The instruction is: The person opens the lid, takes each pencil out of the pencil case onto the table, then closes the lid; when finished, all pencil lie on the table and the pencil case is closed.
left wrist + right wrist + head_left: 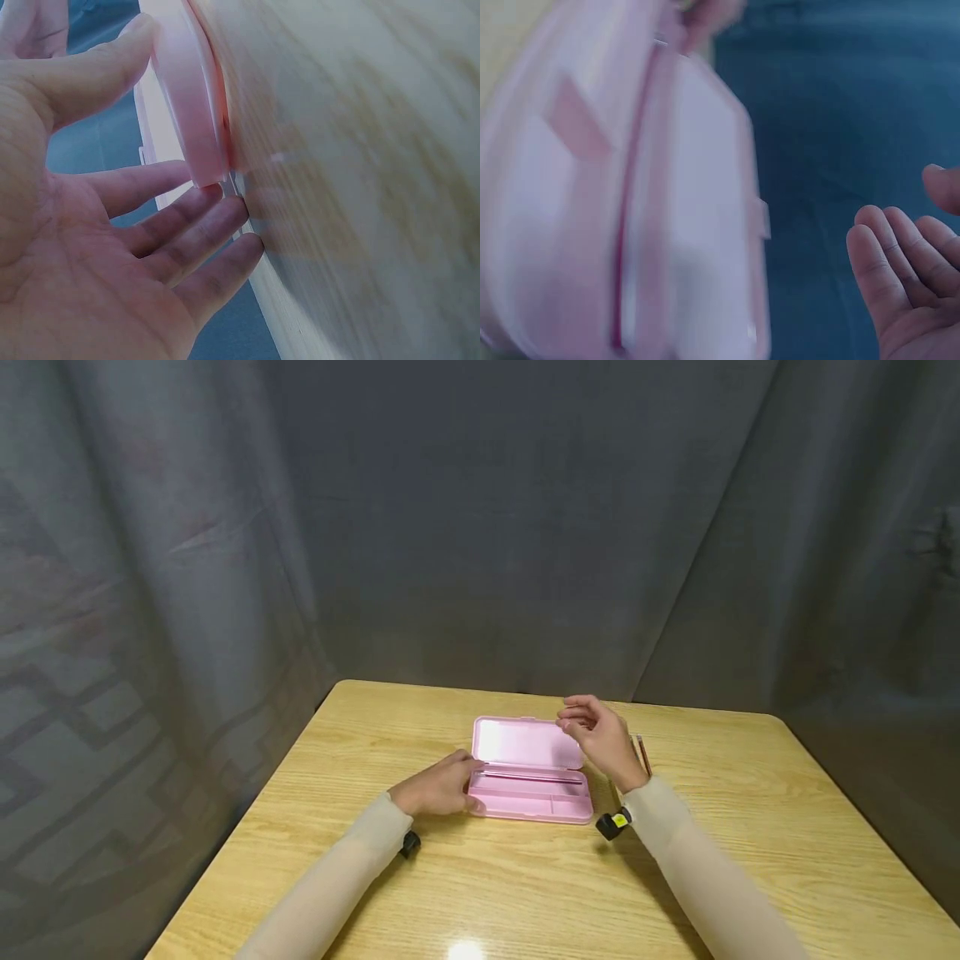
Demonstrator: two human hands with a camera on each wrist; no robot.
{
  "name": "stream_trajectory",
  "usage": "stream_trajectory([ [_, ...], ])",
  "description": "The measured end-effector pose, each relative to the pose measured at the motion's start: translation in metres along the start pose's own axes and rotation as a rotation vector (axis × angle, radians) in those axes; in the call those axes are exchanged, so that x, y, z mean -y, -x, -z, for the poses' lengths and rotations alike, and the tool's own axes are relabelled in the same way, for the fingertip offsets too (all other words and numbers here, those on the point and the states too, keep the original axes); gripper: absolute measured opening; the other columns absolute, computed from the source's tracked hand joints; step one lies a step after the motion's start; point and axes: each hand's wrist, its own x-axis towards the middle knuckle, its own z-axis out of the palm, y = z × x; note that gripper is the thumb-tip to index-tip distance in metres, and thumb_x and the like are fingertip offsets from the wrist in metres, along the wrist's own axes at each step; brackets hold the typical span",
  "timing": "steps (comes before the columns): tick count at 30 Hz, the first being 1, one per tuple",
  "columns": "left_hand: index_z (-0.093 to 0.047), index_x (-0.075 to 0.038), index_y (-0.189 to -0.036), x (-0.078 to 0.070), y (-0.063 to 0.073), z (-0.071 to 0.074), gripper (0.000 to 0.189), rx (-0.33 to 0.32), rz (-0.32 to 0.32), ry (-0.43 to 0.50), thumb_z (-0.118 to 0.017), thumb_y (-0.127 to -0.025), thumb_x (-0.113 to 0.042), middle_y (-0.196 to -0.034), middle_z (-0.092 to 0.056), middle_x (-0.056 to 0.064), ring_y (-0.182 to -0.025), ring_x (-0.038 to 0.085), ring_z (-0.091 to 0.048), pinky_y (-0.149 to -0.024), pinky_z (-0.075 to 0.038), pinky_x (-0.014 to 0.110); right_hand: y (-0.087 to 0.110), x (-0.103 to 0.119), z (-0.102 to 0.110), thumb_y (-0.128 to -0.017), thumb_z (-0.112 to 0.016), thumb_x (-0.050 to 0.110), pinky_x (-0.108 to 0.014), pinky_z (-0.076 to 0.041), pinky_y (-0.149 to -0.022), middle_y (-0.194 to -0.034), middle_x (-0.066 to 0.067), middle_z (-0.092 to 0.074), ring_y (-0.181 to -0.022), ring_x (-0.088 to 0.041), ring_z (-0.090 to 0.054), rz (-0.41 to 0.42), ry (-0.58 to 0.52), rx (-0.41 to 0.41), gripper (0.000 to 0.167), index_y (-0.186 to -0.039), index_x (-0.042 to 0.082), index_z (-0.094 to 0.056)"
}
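Observation:
A pink pencil case [504, 807] lies opened on the table, its lid [525, 743] folded back on the far side. Inside, along the hinge side, lies a dark red pencil [534, 777]. My left hand [438, 785] grips the case's left end; in the left wrist view the thumb is on the case [191, 112] near one corner and the fingers reach round its end. Raised over the right edge of the lid is my right hand [602, 742], holding nothing. Its fingers [877, 277] are nearly straight and apart from the case in the right wrist view.
Slender reddish pencils [643, 755] lie on the table just right of my right wrist, partly hidden by it. The wooden table [750, 827] has rounded far corners. Grey curtains [480, 527] hang behind it and at both sides.

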Motion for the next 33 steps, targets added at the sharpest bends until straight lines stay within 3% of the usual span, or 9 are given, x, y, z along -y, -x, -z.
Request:
stream_trajectory([
  [5, -0.049, -0.007, -0.150, -0.001, -0.001, 0.000, 0.075, 0.003, -0.007, -0.009, -0.079, -0.087, -0.036, -0.140, -0.053, 0.008, -0.123, 0.019, -0.053, -0.111, -0.046, 0.042, 0.007, -0.006, -0.029, -0.093, -0.072, 0.010, -0.024, -0.058, -0.083, -0.107, -0.009, -0.076, -0.096, -0.022, -0.073, 0.005, 0.103, 0.088, 0.030, -0.123, 0.007, -0.066],
  [9, -0.050, -0.008, -0.149, 0.001, -0.002, 0.000, 0.074, 0.001, -0.013, -0.022, -0.079, -0.087, -0.037, -0.140, -0.054, 0.009, -0.124, 0.020, -0.054, -0.110, -0.047, 0.043, 0.015, -0.013, -0.046, -0.092, -0.072, 0.007, -0.031, -0.059, -0.083, -0.101, -0.006, -0.076, -0.092, -0.017, -0.072, -0.003, 0.120, 0.182, 0.028, -0.119, 0.006, -0.067],
  [13, -0.051, -0.008, -0.148, 0.001, -0.003, -0.001, 0.073, -0.001, -0.015, -0.025, -0.079, -0.087, -0.037, -0.140, -0.054, 0.010, -0.123, 0.021, -0.054, -0.109, -0.047, 0.043, 0.020, -0.020, -0.055, -0.091, -0.072, 0.008, -0.029, -0.058, -0.081, -0.098, -0.002, -0.075, -0.090, -0.013, -0.071, 0.007, 0.150, 0.268, 0.025, -0.116, 0.007, -0.067],
  [18, -0.051, -0.009, -0.148, 0.002, -0.002, 0.000, 0.073, -0.004, -0.006, -0.025, -0.079, -0.087, -0.037, -0.141, -0.053, 0.010, -0.124, 0.021, -0.054, -0.110, -0.046, 0.043, 0.023, -0.021, -0.059, -0.091, -0.073, 0.010, -0.026, -0.057, -0.081, -0.098, 0.001, -0.075, -0.090, -0.011, -0.070, 0.001, 0.163, 0.300, 0.023, -0.114, 0.008, -0.068],
  [33, -0.051, -0.006, -0.148, 0.003, -0.001, 0.001, 0.074, 0.003, -0.009, 0.002, -0.080, -0.086, -0.034, -0.139, -0.054, 0.010, -0.123, 0.022, -0.054, -0.110, -0.046, 0.044, 0.024, -0.026, -0.058, -0.092, -0.070, 0.004, -0.029, -0.059, -0.084, -0.103, 0.001, -0.076, -0.094, -0.013, -0.072, -0.023, 0.171, 0.384, 0.022, -0.113, 0.011, -0.069],
])
